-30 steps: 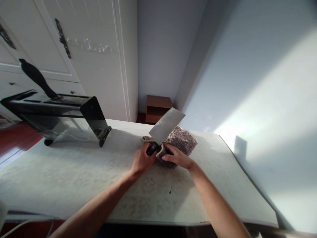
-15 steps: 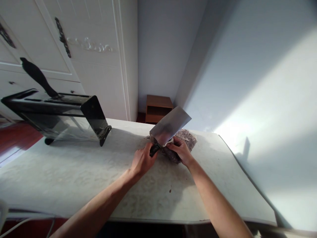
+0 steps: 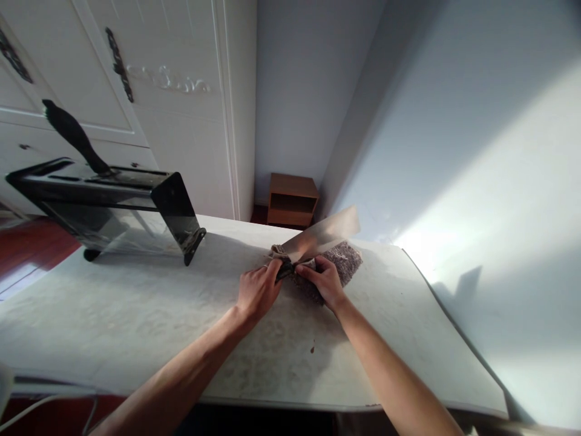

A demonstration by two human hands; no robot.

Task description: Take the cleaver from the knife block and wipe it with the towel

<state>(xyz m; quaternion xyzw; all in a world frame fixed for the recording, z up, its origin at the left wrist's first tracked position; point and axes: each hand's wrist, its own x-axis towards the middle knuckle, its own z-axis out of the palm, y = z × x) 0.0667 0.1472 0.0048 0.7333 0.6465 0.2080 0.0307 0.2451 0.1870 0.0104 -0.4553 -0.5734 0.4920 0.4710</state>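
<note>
My left hand grips the black handle of a wide steel cleaver, whose blade points up and to the right over a fluffy grey-brown cloth. My right hand presses and pinches the cloth right at the base of the blade. Both hands meet near the middle of the pale marbled table. The cleaver's handle is mostly hidden inside my left fist.
A black and clear knife block lies at the table's back left, with one black handle sticking out. White cabinet doors stand behind it. A small wooden side table sits in the far corner. The wall runs along the table's right edge.
The cleaver blade has tipped from steeply raised to a flatter angle, lower over the cloth. My right hand slid up the cloth toward the blade's base.
</note>
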